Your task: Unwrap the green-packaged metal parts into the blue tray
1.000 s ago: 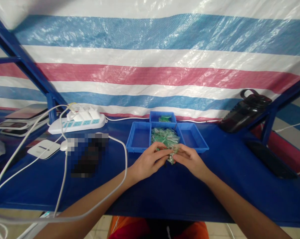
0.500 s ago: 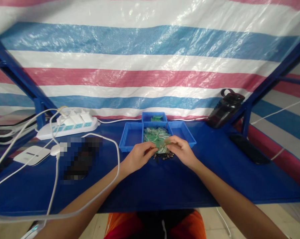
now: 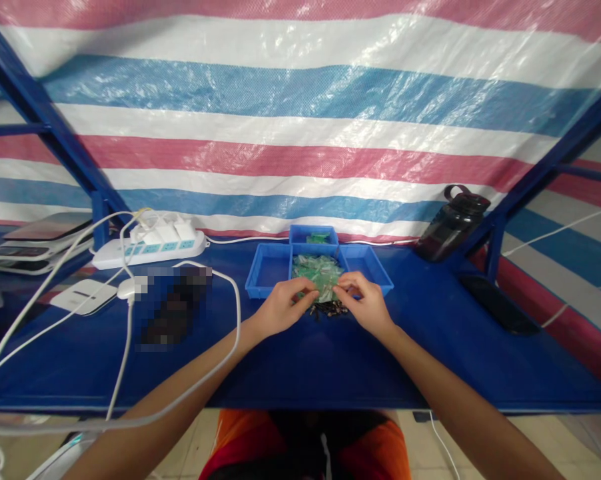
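My left hand and my right hand meet over the front of the middle blue bin. Thumb and fingers of each pinch a side of a small, see-through greenish plastic bag. What is inside it, if anything, is too small to make out. Beneath and behind lies a heap of similar greenish plastic bags in the middle bin. Small dark parts with brassy glints are piled just below my fingers, partly covered by them.
Blue bins stand at left, right and back. A white power strip with plugs and looping white cables is on the left. A dark bottle and a black flat object are on the right.
The view has shifted slightly, so the table's things sit a little further right. Both hands keep their pinch on the bag, which now lies lower and flatter against the heap.
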The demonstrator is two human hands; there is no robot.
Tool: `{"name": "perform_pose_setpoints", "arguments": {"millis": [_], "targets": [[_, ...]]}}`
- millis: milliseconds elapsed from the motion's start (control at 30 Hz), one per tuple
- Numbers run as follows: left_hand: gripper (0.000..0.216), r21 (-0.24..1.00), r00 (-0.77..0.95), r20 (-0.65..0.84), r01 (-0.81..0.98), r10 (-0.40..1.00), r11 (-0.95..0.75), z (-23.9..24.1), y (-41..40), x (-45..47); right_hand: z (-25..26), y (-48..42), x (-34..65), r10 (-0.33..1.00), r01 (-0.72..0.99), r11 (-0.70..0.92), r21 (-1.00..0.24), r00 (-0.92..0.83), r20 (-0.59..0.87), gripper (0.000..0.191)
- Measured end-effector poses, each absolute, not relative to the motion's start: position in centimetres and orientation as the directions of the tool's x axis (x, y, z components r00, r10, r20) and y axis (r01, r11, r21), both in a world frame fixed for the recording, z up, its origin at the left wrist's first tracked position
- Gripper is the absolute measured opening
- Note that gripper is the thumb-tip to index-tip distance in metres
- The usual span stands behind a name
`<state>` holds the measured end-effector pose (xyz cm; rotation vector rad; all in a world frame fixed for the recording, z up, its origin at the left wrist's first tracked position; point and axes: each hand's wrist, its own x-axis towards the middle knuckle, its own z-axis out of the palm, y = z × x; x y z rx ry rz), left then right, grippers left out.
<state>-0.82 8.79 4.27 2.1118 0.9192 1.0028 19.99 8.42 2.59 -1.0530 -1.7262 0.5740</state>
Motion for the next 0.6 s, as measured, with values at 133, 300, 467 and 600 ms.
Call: {"name": "perform_pose_setpoints", "arguments": {"millis": [133,300,467,600], "targets": [[0.02,0.795,0.475,0.396,0.25,0.786,-0.552,4.1,8.4,-0.4,3.1,8.1,19.4,0.852,0.376,0.521,-0.766,-0.284,0.44,0.021],[0.018,0.679,0.514,0.492,0.278,0.703,-0.679,3.7,8.3,-0.3,3.2,7.7,18.7,0.868,0.183,0.35,-0.919,-0.432,0.244,0.033],[0.016,0.508,0.558,0.494,0.437,0.667,-0.742,3.3,9.1,-0.7,3.3,7.8,18.7,0.842,0.299,0.419,-0.857,-0.48,0.245,0.031],[0.014,0.411,0.589,0.469,0.514,0.658,-0.753,3.7,9.4,-1.3,3.5,8.0,19.1,0.852,0.362,0.459,-0.811,-0.438,0.286,0.034]]}}
